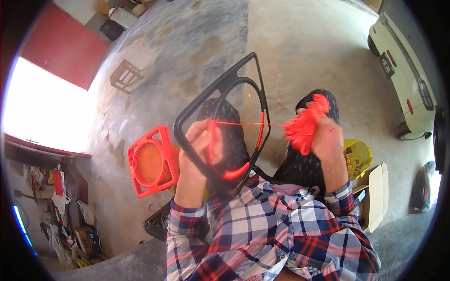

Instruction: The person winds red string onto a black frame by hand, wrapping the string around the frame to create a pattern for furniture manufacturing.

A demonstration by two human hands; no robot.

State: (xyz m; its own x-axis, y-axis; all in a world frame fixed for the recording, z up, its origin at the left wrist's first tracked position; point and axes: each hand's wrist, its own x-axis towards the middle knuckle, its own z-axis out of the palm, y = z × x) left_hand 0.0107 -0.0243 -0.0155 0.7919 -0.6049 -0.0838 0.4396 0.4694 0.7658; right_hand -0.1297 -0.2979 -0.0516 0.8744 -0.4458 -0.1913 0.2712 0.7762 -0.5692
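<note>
My left hand (197, 147) is closed on a black frame (226, 84), a four-cornered plastic piece with a round opening in its middle. Red cord (237, 172) is wound around parts of the ring. From the ring near my left fingers, a single red strand (253, 124) runs taut to the right. It ends at a loose bundle of red cord (303, 129), which my right hand (327, 140) grips above my right knee. The frame is tilted over my lap, and my left fingertips pinch close to the ring's left side.
A stack of red frames (152, 161) stands to my left. At my right are a yellow bag (358, 158) and an open cardboard box (376, 196). Farther off are a small wooden stool (125, 76), a parked white vehicle (398, 70), and clutter (65, 210) along the left wall.
</note>
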